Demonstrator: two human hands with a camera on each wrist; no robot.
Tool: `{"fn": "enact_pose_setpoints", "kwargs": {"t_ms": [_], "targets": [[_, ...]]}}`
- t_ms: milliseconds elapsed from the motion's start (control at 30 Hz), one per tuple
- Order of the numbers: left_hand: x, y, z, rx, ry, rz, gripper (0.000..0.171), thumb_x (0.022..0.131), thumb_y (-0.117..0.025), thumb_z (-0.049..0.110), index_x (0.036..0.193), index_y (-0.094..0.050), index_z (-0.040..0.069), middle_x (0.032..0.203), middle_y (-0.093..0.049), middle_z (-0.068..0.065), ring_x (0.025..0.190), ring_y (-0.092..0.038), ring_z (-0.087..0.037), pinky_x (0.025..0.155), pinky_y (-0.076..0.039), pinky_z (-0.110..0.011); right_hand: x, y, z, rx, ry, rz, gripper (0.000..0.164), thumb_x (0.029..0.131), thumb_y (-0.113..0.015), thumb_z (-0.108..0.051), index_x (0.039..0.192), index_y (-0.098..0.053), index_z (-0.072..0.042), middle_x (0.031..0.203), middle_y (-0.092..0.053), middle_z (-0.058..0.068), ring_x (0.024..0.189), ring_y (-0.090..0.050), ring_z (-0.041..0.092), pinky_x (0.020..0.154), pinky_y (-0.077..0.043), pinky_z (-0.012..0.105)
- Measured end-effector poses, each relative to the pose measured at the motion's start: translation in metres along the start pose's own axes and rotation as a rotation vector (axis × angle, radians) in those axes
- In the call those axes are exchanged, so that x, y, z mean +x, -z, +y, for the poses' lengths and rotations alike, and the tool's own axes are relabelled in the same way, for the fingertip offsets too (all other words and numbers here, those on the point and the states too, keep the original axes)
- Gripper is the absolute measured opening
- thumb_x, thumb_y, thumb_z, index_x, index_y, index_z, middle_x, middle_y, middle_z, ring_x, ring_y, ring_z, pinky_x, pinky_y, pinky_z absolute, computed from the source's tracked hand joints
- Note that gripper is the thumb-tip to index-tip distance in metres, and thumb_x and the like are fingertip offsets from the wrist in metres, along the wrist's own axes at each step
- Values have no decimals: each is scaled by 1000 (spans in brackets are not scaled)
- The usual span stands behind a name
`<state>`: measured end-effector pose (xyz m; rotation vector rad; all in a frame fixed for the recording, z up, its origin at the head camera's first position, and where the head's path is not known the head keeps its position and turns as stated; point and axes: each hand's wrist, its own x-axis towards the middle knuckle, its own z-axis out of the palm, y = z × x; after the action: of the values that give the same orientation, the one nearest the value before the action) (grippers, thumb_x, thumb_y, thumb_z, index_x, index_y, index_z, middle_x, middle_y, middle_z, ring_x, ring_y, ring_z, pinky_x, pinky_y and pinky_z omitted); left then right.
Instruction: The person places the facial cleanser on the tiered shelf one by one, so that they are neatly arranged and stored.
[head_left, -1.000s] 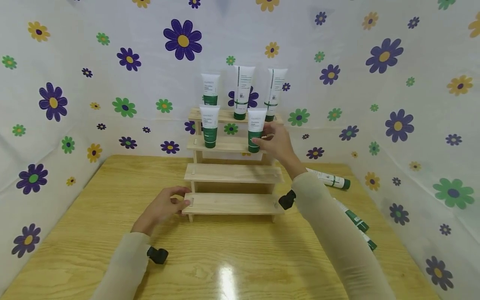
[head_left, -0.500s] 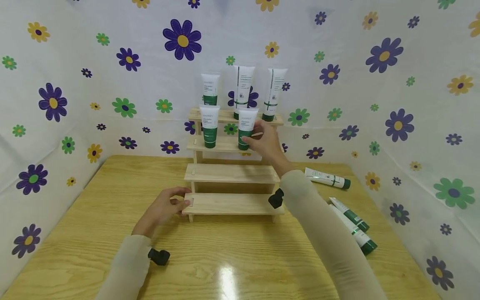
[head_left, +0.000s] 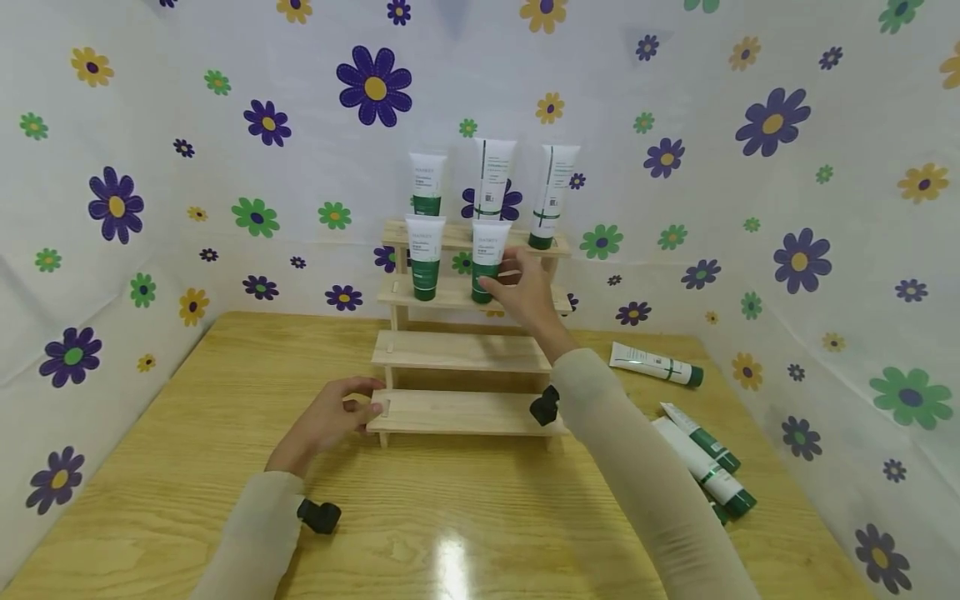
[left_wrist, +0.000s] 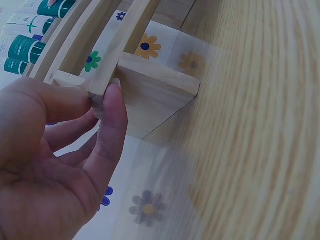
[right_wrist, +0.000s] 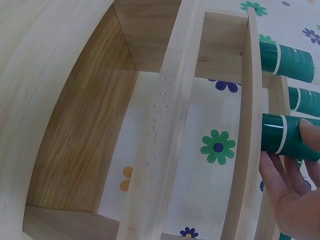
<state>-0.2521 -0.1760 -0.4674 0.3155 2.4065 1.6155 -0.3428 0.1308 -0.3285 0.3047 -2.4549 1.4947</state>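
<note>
My right hand (head_left: 525, 287) pinches a green-and-white squeeze tube (head_left: 488, 258) by its side, upright at the second shelf from the top of a stepped wooden display rack (head_left: 461, 351). In the right wrist view the green cap of this tube (right_wrist: 272, 132) is right at the shelf edge. To its left another squeeze tube (head_left: 425, 258) stands on the same shelf. With thumb and fingers my left hand (head_left: 330, 414) pinches the left end of the bottom shelf; the left wrist view shows the thumb above and a finger below the wooden shelf end (left_wrist: 102, 87).
On the top shelf stand three tubes, among them a tall white tube (head_left: 553, 196) at the right. A white tube (head_left: 656, 364) lies on the wooden table (head_left: 420, 517), and several more tubes (head_left: 708, 467) lie nearer, right of the rack. Flowered cloth (head_left: 300, 150) hangs behind.
My right hand has moved left along the second shelf with the tube, away from the shelf's right end. The left hand has stayed at the bottom shelf. The head view has shifted slightly.
</note>
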Motion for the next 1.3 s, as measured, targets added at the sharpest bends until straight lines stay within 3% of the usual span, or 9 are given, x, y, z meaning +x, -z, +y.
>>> {"fn": "enact_pose_setpoints", "kwargs": {"t_ms": [267, 467, 700, 900, 1133, 1300], "targets": [[0, 1, -1, -7, -9, -6, 40, 103, -63, 9, 142, -55, -1, 137, -56, -25, 90, -67, -18, 75, -63, -31, -9, 10, -1, 48, -31, 11, 47, 95, -76, -19, 136, -57, -8, 130, -67, 17, 120, -65, 35, 105, -54, 46], [1, -1, 0, 1, 14, 6, 41, 103, -63, 11, 143, -55, 3, 142, -55, -23, 92, -67, -17, 77, -63, -31, -28, 41, 4, 66, -51, 19, 47, 97, -73, -16, 139, -55, -6, 131, -67, 18, 123, -64, 35, 108, -53, 47], [4, 0, -1, -2, -11, 2, 40, 103, -63, 9, 141, -56, 0, 141, -56, -25, 94, -67, -18, 75, -63, -31, -61, 91, 18, -150, -7, -105, 43, 99, -68, -17, 139, -56, -3, 133, -65, 25, 117, -66, 44, 99, -56, 56], [0, 2, -1, -5, -14, 1, 41, 103, -62, 9, 143, -55, 0, 140, -55, -25, 94, -67, -18, 76, -63, -30, -97, 126, 32, -319, -47, -151, 44, 102, -65, -22, 140, -55, -2, 133, -65, 27, 117, -67, 45, 92, -59, 57], [0, 3, 0, -16, -14, 6, 41, 102, -63, 8, 142, -56, 0, 139, -55, -25, 93, -68, -17, 75, -63, -30, -138, 163, 64, -431, -97, -181, 44, 102, -66, -22, 138, -56, 2, 129, -66, 31, 112, -67, 48, 90, -59, 57], [-1, 3, -2, -11, -5, 4, 41, 102, -64, 10, 141, -56, 1, 138, -56, -24, 92, -68, -18, 76, -63, -33, -150, 183, 78, -488, -123, -209, 41, 102, -67, -20, 133, -58, 6, 125, -66, 33, 107, -69, 48, 86, -61, 54]]}}
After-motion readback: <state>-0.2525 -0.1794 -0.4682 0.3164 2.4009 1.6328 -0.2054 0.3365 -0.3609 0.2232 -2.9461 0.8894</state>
